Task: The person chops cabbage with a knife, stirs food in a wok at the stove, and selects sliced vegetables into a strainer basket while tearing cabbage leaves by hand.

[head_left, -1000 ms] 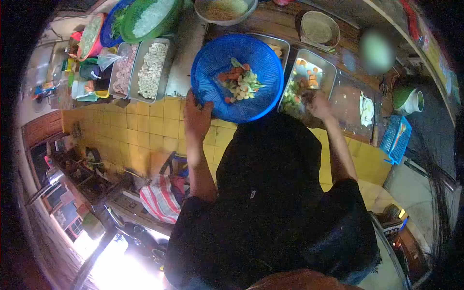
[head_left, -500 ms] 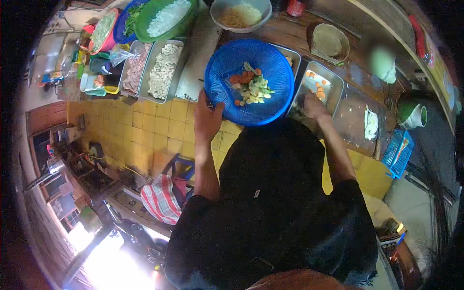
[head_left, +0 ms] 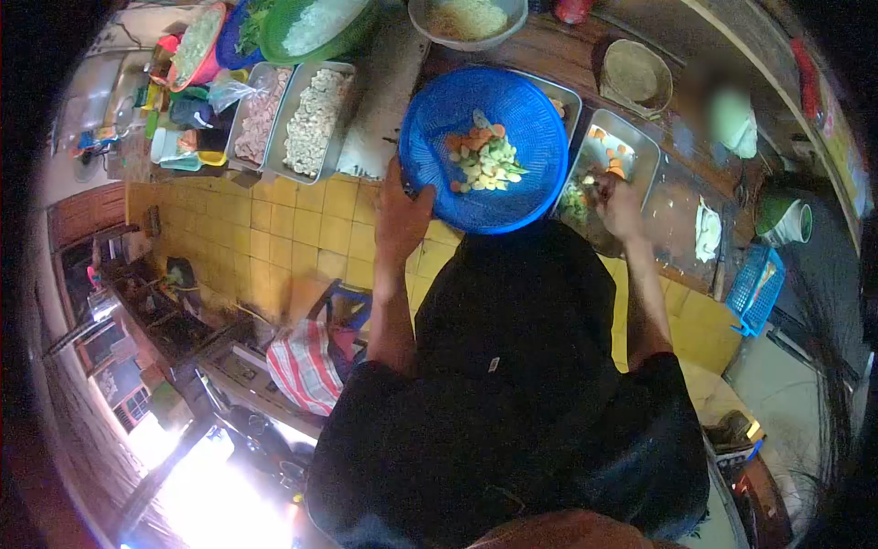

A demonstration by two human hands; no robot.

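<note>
A blue plastic colander (head_left: 434, 110) holds carrot slices and pale, greenish chopped vegetables (head_left: 494, 165). My left hand (head_left: 402, 215) grips its near left rim, with the thumb on the outside. To the right, my right hand (head_left: 620, 209) reaches into a metal tray (head_left: 645, 156), its fingers bunched together low over the contents. What they pinch is too small and blurred to name. Orange carrot pieces (head_left: 615, 167) lie at the tray's far side, and green bits (head_left: 574, 201) lie at its left, beside my fingers.
Behind the colander stands a bowl of shredded food (head_left: 466, 23), with another metal tray (head_left: 567, 96) partly hidden. Left are trays of chopped pale food (head_left: 318, 123) and pinkish meat (head_left: 263, 119), plus a green basket (head_left: 315, 27). A cloth (head_left: 707, 229) and a blue basket (head_left: 756, 288) lie right.
My right hand has shifted from the tray's left part toward its middle, uncovering green bits. My left hand keeps its grip on the colander. The whole view has shifted slightly.
</note>
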